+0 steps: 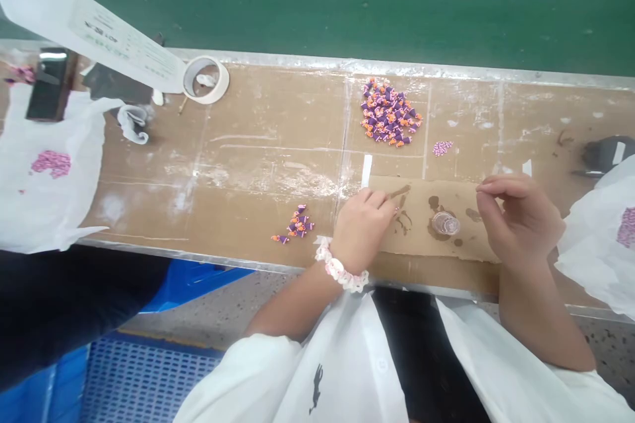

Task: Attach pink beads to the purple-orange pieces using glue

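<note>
My left hand, with a pink and white scrunchie at its wrist, is closed over the left end of a taped cardboard piece. Its fingertips are pressed together, and what they hold is too small to make out. To the right, my right hand is raised with thumb and forefinger pinched; anything between them is hidden. Between my hands stands a small clear cup amid dark wet spots. Left of my left hand lies a small group of purple and orange pieces.
A larger heap of purple and orange pieces and some tiny pink pieces lie beyond my hands. At left are a tape roll, a white bottle, a phone and white sheeting. More sheeting lies at right.
</note>
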{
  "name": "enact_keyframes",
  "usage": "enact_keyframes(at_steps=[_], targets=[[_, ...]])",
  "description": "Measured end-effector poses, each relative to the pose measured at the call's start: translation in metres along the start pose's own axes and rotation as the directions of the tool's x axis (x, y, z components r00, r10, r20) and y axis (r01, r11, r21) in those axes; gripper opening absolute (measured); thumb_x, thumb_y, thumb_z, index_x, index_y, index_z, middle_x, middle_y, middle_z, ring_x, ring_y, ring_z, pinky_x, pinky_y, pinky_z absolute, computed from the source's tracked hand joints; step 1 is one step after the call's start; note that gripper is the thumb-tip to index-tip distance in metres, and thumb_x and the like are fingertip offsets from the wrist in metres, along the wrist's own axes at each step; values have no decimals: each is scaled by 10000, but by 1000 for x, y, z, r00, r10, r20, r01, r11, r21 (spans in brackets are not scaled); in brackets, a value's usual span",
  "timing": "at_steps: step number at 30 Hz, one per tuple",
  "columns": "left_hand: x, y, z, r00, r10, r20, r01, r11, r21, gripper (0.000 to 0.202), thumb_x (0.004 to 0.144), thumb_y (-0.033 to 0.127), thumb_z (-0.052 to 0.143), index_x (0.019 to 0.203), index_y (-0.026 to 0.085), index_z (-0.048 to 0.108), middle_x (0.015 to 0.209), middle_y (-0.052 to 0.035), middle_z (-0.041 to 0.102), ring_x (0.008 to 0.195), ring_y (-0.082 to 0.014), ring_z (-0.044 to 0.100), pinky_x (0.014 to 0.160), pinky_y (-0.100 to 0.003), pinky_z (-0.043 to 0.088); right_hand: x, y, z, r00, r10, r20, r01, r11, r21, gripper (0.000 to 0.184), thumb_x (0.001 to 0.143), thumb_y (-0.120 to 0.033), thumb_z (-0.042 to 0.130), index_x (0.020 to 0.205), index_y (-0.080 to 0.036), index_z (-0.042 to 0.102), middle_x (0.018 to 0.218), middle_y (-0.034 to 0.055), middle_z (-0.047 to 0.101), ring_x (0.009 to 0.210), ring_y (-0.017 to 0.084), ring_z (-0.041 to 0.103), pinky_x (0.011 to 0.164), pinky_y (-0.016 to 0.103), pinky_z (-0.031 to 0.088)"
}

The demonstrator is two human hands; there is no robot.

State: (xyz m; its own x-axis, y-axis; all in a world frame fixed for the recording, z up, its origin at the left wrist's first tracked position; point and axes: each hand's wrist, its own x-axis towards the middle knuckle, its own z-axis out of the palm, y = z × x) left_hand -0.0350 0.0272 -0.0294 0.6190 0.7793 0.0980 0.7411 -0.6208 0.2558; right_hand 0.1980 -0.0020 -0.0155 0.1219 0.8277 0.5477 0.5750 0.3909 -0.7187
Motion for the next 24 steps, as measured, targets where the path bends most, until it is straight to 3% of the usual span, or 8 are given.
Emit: enact_keyframes(at_steps=[8, 14, 17, 19, 20, 21, 22, 24], targets=[[7, 13, 4, 999, 39, 32, -45, 980, 196, 169, 887, 93, 569, 738, 153, 622, 764, -49, 638, 734, -189, 554, 608, -312, 396, 0, 0, -10, 997, -10, -77, 9, 1000, -9, 248, 813, -69, 683, 941, -281, 687, 791, 13, 661, 688, 195, 619, 553, 346, 498], [18, 25, -6, 957, 188, 220, -244, 934, 262, 248, 855, -22, 454, 712, 132, 585, 749, -81, 602, 728, -210, 579, 578, -322, 358, 0, -6, -10, 997, -9, -75, 10, 1000, 15, 247, 809, -50, 667, 930, -265, 677, 804, 11, 658, 695, 191, 616, 573, 350, 494], [28, 19, -10, 937, 153, 313, -214, 962, 169, 235, 861, -16, 427, 754, 119, 587, 776, -94, 601, 757, -209, 587, 587, -319, 363, 1, -7, -10, 996, -22, -81, 22, 1000, 1, 236, 815, -49, 655, 917, -262, 670, 795, 6, 653, 699, 189, 614, 590, 348, 491], [34, 11, -11, 943, 109, 314, -95, 994, -62, 178, 865, 34, 465, 759, 131, 569, 797, -77, 590, 757, -182, 569, 601, -303, 376, 0, -7, -9, 995, -12, -96, 13, 1000, 6, 228, 814, -48, 656, 914, -253, 667, 796, 7, 647, 705, 184, 612, 603, 340, 489], [37, 7, -11, 954, 81, 290, -5, 968, -252, 143, 866, 78, 491, 754, 143, 553, 798, -58, 575, 736, -160, 549, 604, -289, 382, 0, -8, -9, 995, 0, -96, 1, 1000, 14, 227, 814, -47, 655, 916, -249, 665, 798, 7, 645, 710, 181, 613, 612, 335, 490], [38, 5, -10, 965, 42, 260, 90, 876, -474, 121, 870, 138, 514, 752, 156, 532, 784, -35, 552, 698, -135, 521, 598, -273, 384, -1, -9, -9, 996, 9, -90, -7, 1000, 25, 225, 816, -45, 652, 919, -245, 661, 800, 7, 643, 714, 176, 614, 619, 329, 492], [40, 5, -10, 972, -6, 234, 171, 702, -691, 129, 875, 209, 529, 754, 169, 510, 752, -8, 518, 646, -111, 480, 578, -256, 378, -2, -10, -8, 997, 10, -71, -8, 999, 34, 226, 818, -47, 653, 927, -244, 657, 806, 7, 644, 716, 172, 617, 621, 323, 495], [41, 11, -9, 967, -96, 235, 251, 206, -946, 206, 877, 341, 547, 763, 187, 470, 675, 37, 434, 555, -78, 379, 524, -227, 340, -5, -14, -6, 1000, -17, -4, 17, 999, 42, 244, 826, -55, 657, 974, -249, 649, 830, 9, 652, 697, 159, 616, 606, 305, 503]])
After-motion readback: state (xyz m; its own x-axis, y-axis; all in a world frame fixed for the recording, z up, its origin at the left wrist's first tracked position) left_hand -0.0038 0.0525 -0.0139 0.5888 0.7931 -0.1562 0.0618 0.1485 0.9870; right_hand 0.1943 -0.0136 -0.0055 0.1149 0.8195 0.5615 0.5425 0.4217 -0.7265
